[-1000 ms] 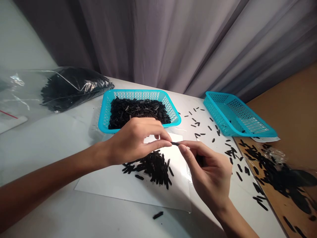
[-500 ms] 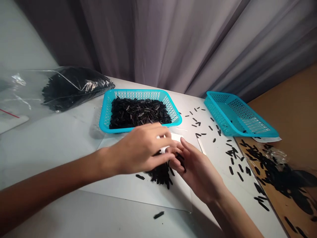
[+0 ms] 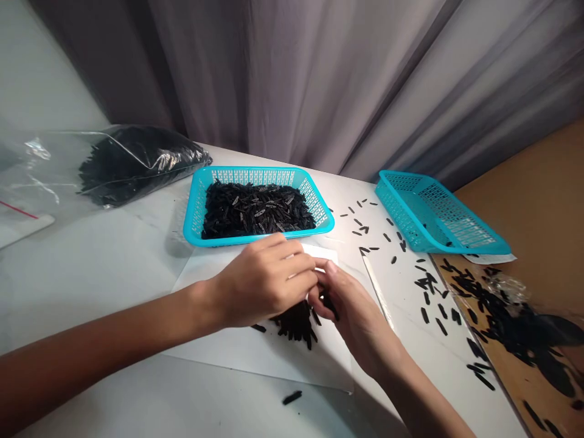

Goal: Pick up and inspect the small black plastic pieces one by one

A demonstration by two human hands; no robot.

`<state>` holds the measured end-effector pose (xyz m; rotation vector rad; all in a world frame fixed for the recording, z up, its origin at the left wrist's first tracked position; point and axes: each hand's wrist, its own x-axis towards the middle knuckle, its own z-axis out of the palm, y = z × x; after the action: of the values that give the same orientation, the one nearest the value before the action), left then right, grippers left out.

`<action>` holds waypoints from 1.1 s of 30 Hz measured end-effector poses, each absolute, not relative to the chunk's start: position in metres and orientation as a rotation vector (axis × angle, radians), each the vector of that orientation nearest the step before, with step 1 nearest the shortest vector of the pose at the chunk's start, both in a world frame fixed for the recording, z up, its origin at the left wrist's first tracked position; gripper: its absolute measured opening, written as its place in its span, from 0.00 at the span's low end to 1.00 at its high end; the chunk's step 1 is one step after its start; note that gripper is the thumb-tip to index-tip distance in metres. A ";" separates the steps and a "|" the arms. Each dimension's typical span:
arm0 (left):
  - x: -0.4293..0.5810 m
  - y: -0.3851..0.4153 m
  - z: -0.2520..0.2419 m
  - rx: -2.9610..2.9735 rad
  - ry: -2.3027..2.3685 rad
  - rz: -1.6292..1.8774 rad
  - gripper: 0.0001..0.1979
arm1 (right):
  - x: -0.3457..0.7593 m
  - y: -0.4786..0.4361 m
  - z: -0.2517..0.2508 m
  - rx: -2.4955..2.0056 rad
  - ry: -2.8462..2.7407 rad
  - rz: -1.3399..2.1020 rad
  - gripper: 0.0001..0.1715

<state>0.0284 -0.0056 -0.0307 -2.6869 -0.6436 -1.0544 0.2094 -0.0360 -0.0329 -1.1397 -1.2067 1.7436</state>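
Note:
My left hand (image 3: 269,274) reaches in from the left, its fingers bent and its fingertips against the fingers of my right hand. What lies under those fingertips is hidden. My right hand (image 3: 349,304) is curled around some small black strips (image 3: 329,303), partly visible in its palm. Below both hands, a pile of black strips (image 3: 296,328) rests on a white sheet (image 3: 255,356). Just beyond them stands a turquoise basket (image 3: 255,242) filled with similar strips, a few showing pale outlines.
A clear plastic bag (image 3: 137,164) of black pieces lies at the left. Another turquoise basket (image 3: 456,248) stands at the right. Loose black strips (image 3: 426,283) are scattered over the white table and brown board (image 3: 502,365). A grey curtain (image 3: 292,85) hangs behind.
My left hand's fingers have bent and closed in against my right hand. The right hand's fingers and thumb have curled inward. The baskets and pile look the same.

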 end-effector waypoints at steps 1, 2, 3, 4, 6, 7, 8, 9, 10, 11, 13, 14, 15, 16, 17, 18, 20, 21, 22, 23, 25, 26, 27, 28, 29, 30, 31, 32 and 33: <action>0.026 -0.004 -0.029 -2.663 -0.685 -1.073 0.06 | 0.211 -0.035 -0.033 -1.172 -1.206 1.677 0.18; 0.024 -0.003 -0.027 -2.651 -0.725 -1.093 0.06 | 0.213 -0.033 -0.033 -1.206 -1.210 1.600 0.16; 0.022 -0.001 -0.026 -2.654 -0.756 -1.116 0.06 | 0.214 -0.032 -0.032 -1.234 -1.220 1.527 0.14; 0.021 0.000 -0.025 -2.670 -0.774 -1.145 0.06 | 0.215 -0.031 -0.032 -1.253 -1.228 1.462 0.13; 0.019 0.001 -0.026 -2.716 -0.772 -1.217 0.06 | 0.217 -0.031 -0.033 -1.269 -1.238 1.369 0.12; 0.019 0.001 -0.026 -2.735 -0.758 -1.250 0.06 | 0.218 -0.031 -0.033 -1.268 -1.239 1.345 0.11; 0.019 0.001 -0.027 -2.750 -0.746 -1.274 0.06 | 0.219 -0.031 -0.034 -1.263 -1.243 1.331 0.10; 0.019 0.001 -0.028 -2.762 -0.737 -1.290 0.07 | 0.219 -0.031 -0.034 -1.260 -1.249 1.320 0.10; 0.020 0.001 -0.028 -2.772 -0.729 -1.303 0.07 | 0.220 -0.031 -0.034 -1.259 -1.257 1.308 0.10; 0.020 0.001 -0.028 -2.785 -0.721 -1.312 0.07 | 0.221 -0.031 -0.035 -1.261 -1.267 1.295 0.10; 0.021 0.001 -0.028 -2.811 -0.721 -1.345 0.06 | 0.222 -0.032 -0.035 -1.270 -1.283 1.262 0.09; 0.021 0.001 -0.028 -2.819 -0.736 -1.372 0.05 | 0.222 -0.033 -0.034 -1.277 -1.291 1.245 0.08; 0.021 0.002 -0.027 -2.819 -0.761 -1.401 0.03 | 0.223 -0.033 -0.034 -1.284 -1.296 1.228 0.08; 0.020 0.002 -0.027 -2.812 -0.793 -1.427 0.03 | 0.223 -0.034 -0.033 -1.289 -1.299 1.213 0.08; 0.020 0.003 -0.026 -2.798 -0.827 -1.449 0.03 | 0.223 -0.034 -0.033 -1.292 -1.298 1.199 0.08; 0.019 0.003 -0.026 -2.787 -0.854 -1.463 0.04 | 0.223 -0.034 -0.032 -1.291 -1.298 1.186 0.08; 0.019 0.004 -0.024 -2.787 -0.882 -1.472 0.03 | 0.224 -0.035 -0.032 -1.286 -1.299 1.165 0.08; 0.018 0.005 -0.024 -2.792 -0.886 -1.478 0.02 | 0.224 -0.035 -0.031 -1.283 -1.302 1.156 0.08; 0.018 0.005 -0.023 -2.799 -0.886 -1.484 0.01 | 0.224 -0.035 -0.031 -1.281 -1.307 1.148 0.08; 0.019 0.005 -0.023 -2.803 -0.881 -1.493 0.01 | 0.224 -0.034 -0.031 -1.280 -1.312 1.140 0.08; 0.019 0.005 -0.022 -2.804 -0.874 -1.505 0.01 | 0.223 -0.034 -0.031 -1.280 -1.327 1.126 0.07; 0.019 0.005 -0.021 -2.804 -0.871 -1.508 0.01 | 0.223 -0.034 -0.031 -1.281 -1.335 1.119 0.07; 0.020 0.005 -0.021 -2.807 -0.873 -1.506 0.01 | 0.223 -0.034 -0.031 -1.282 -1.343 1.113 0.07; 0.020 0.005 -0.021 -2.810 -0.875 -1.505 0.01 | 0.223 -0.034 -0.031 -1.283 -1.348 1.106 0.07; 0.020 0.005 -0.021 -2.811 -0.873 -1.506 0.01 | 0.222 -0.034 -0.031 -1.284 -1.353 1.099 0.07; 0.020 0.004 -0.021 -2.813 -0.872 -1.508 0.00 | 0.222 -0.034 -0.030 -1.286 -1.356 1.091 0.07; 0.020 0.004 -0.021 -2.813 -0.869 -1.512 0.00 | 0.222 -0.034 -0.030 -1.288 -1.360 1.081 0.07; 0.020 0.004 -0.021 -2.815 -0.868 -1.515 0.00 | 0.222 -0.035 -0.030 -1.290 -1.364 1.073 0.07; 0.020 0.003 -0.021 -2.815 -0.869 -1.518 0.00 | 0.222 -0.035 -0.030 -1.292 -1.368 1.064 0.07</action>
<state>0.0202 0.0034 -0.0207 -2.8150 -0.8694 -1.5176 0.2216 -0.0352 -0.0298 -1.2923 -1.3677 1.0636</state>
